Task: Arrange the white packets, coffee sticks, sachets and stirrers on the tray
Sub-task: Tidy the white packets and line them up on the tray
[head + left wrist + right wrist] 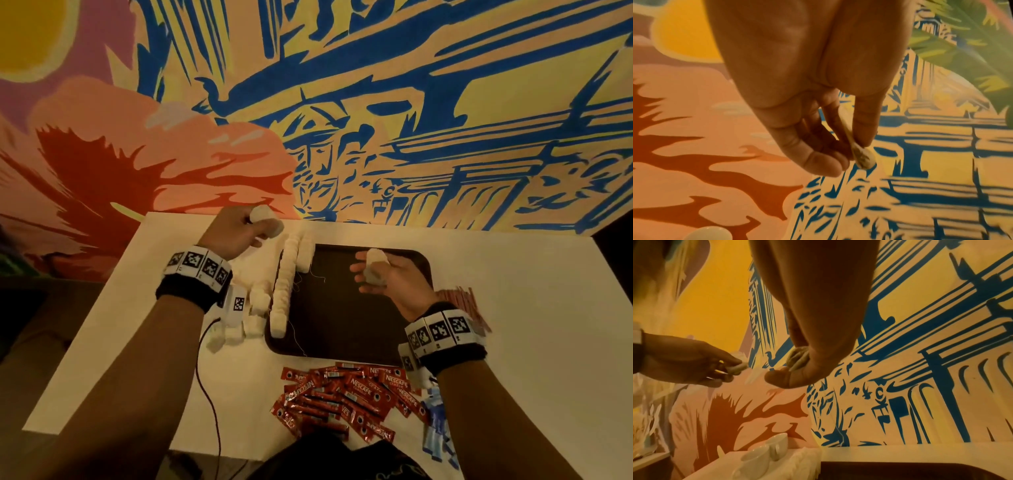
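White packets are being held in both hands: one is being pinched in the left hand point(239, 233) beyond the far-left corner of the tray point(342, 329), and a few are being gripped in the right hand point(383, 274) above the tray's far side. A row of white packets point(284, 284) is already being kept along the tray's left edge, with loose ones just outside it. Coffee sticks point(346, 397) are being left piled just off the near edge. The standing row is at risk of being toppled if it is brushed or its trailing threads are snagged during placement.
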A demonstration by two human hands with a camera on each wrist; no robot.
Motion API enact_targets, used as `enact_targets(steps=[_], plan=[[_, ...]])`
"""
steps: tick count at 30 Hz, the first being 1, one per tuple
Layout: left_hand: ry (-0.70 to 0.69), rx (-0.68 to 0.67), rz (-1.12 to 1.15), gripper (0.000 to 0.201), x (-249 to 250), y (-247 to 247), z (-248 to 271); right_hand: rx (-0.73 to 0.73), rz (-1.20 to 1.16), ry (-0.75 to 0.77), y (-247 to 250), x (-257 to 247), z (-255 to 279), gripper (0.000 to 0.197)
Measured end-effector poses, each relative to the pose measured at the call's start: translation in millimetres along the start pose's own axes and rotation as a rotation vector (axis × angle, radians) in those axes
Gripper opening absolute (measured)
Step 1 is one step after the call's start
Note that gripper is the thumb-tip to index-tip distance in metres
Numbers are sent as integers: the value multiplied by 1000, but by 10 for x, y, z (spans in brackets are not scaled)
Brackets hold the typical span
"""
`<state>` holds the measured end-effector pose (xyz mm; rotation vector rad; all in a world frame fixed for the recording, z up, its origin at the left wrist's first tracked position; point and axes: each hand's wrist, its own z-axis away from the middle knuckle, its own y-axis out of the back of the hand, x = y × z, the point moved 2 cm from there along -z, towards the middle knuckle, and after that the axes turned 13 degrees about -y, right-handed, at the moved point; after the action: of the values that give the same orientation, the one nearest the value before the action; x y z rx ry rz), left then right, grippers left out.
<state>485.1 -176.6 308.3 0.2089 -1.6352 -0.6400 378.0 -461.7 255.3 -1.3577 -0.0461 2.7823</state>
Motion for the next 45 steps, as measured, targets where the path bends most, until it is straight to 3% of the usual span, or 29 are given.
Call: enact_targets(steps=[7, 13, 18, 39, 43, 45], plan=[[20, -279, -253, 20, -622, -476, -483, 48, 20, -63, -197, 0, -288, 24], [74, -566, -472, 11, -1175, -961, -576, 119, 29, -107, -273, 35, -486, 28], [79, -657, -518, 19, -1475, -1195, -683, 136, 91, -150, -266, 116, -619, 29], [-184, -792, -734, 31, -1671, -1360, -1358, 132, 61, -203, -490, 84, -1006, 32], [-293, -714, -831, 23, -1659, -1341, -1338, 61, -83, -281, -521, 41, -976, 35], [-316, -655, -863, 30, -1659, -1310, -1303, 19, -106, -300, -513, 41, -943, 34]])
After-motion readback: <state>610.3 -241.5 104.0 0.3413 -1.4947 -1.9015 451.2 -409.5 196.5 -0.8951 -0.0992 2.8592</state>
